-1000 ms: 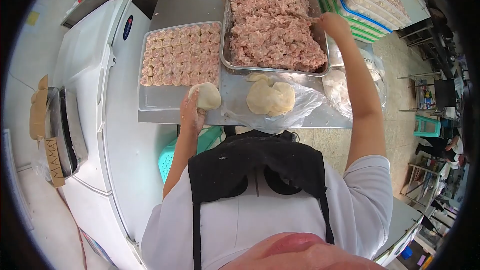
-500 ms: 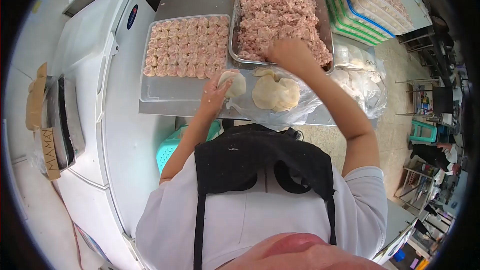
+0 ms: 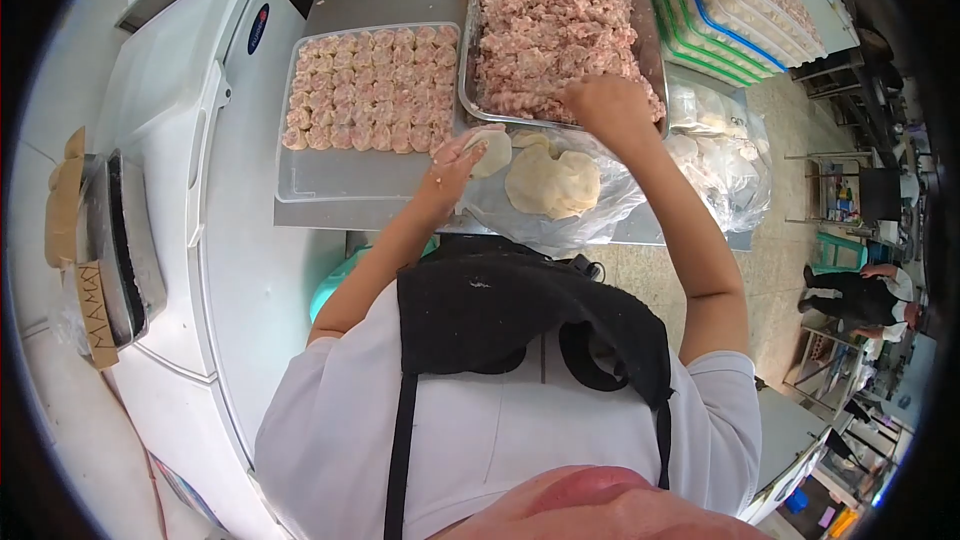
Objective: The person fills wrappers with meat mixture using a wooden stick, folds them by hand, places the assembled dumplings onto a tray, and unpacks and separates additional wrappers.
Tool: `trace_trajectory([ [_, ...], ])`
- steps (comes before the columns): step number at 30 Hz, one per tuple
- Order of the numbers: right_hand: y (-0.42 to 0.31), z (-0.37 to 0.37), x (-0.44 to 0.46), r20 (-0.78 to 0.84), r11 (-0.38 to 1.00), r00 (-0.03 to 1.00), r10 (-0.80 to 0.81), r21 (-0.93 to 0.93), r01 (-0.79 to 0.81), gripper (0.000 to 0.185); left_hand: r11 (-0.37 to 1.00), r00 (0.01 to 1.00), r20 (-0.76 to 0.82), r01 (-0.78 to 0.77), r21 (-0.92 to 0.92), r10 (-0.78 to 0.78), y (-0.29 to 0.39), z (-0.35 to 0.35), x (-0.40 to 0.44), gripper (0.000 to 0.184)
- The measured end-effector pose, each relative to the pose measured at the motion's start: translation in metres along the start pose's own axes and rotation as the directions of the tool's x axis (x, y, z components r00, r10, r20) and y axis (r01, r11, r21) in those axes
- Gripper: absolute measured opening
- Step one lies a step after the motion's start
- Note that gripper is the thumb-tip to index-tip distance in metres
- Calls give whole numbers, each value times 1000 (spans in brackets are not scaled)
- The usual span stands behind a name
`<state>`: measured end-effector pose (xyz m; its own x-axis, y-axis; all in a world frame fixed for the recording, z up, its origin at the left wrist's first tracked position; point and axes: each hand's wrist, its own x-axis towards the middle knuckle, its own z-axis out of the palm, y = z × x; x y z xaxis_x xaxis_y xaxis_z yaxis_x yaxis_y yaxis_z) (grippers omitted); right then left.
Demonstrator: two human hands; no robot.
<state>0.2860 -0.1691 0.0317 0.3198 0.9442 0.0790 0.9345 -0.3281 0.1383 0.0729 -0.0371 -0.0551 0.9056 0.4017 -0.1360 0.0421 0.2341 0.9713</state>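
My left hand (image 3: pixel 450 172) pinches a round dumpling wrapper (image 3: pixel 492 154) just left of a stack of wrappers (image 3: pixel 550 185) lying on clear plastic. At the near right part of a deep metal pan (image 3: pixel 468 70), my right hand (image 3: pixel 608 108) is curled with knuckles up against the ground meat filling (image 3: pixel 550 30). Its fingertips are hidden, so whatever it grips does not show. Left of the pan, rows of open-topped filled dumplings (image 3: pixel 375 90) cover the far part of a clear plastic tray (image 3: pixel 370 180).
Stacked trays with green and blue rims (image 3: pixel 715 10) stand right of the pan, near plastic bags of pale wrappers (image 3: pixel 725 155). A white refrigerator (image 3: pixel 170 120) is on my left. Another person (image 3: pixel 865 295) is at the far right, beyond the table.
My left hand has shifted right and slightly away from me with the wrapper, closer to the stack. My right hand has moved right along the pan's near side.
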Motion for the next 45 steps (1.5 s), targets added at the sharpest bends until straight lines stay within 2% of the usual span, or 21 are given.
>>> trace_trajectory([
  [2,-18,-1,-1,75,1000,997,-25,-12,26,19,976,990,60,-138,170,129,13,2,-4,32],
  [4,-33,1,-8,52,997,997,-65,53,62,17,946,991,100,-117,303,90,15,-4,-7,33],
  [5,-29,5,-9,127,996,990,-67,63,60,18,924,991,117,-107,367,68,15,-7,-8,33],
  [8,-14,9,-15,118,942,987,106,307,-137,26,942,992,80,-121,313,101,7,-16,-6,37],
  [10,0,18,-22,116,830,976,183,515,-216,28,979,1000,2,31,-203,-31,16,-12,-3,41],
  [11,5,23,-24,125,753,968,219,609,-249,30,887,994,-10,94,-453,-110,22,-6,-1,43],
  [14,7,5,-21,326,398,889,320,806,-439,32,586,978,-41,89,-805,-205,38,13,35,50],
  [17,-8,1,-24,99,461,955,278,859,-223,32,383,992,13,62,-922,-127,62,29,69,57],
  [20,2,43,-38,-88,687,966,242,719,-107,32,359,990,121,88,-929,69,45,14,94,65],
  [21,16,29,-43,-99,763,983,152,645,-54,28,333,994,95,70,-940,58,40,11,99,67],
  [22,22,8,-45,-62,823,985,159,560,-98,27,307,997,69,51,-950,47,36,9,104,70],
  [24,29,-23,-56,12,909,982,187,377,-178,26,433,968,-222,-153,-888,-113,55,23,89,70],
  [25,32,-11,-58,-25,945,989,145,300,-131,22,465,945,-313,-237,-853,-92,75,35,78,61],
  [29,42,9,-52,102,998,994,28,46,-33,17,440,931,-364,-314,-841,-31,62,28,90,50],
  [32,91,28,-46,24,994,995,95,54,-96,17,435,947,-320,-297,-850,22,64,36,80,59],
  [33,96,25,-47,-25,991,995,95,102,-92,18,476,917,-400,-355,-804,9,62,38,81,59],
  [36,110,0,-62,105,974,974,201,89,-210,19,491,937,-349,-311,-814,14,39,49,79,59],
  [39,107,-30,-85,-124,947,972,198,280,-157,22,459,980,-199,-174,-871,-6,28,86,88,59],
  [42,100,0,-90,-226,854,970,88,519,44,22,435,973,-213,-154,-887,-89,52,135,92,61],
  [43,104,11,-83,-79,827,995,54,562,0,22,453,962,-259,-195,-870,-84,62,146,91,63],
  [45,123,-9,-92,-16,913,997,70,403,-58,23,470,944,-317,-238,-850,-95,60,150,93,64],
])
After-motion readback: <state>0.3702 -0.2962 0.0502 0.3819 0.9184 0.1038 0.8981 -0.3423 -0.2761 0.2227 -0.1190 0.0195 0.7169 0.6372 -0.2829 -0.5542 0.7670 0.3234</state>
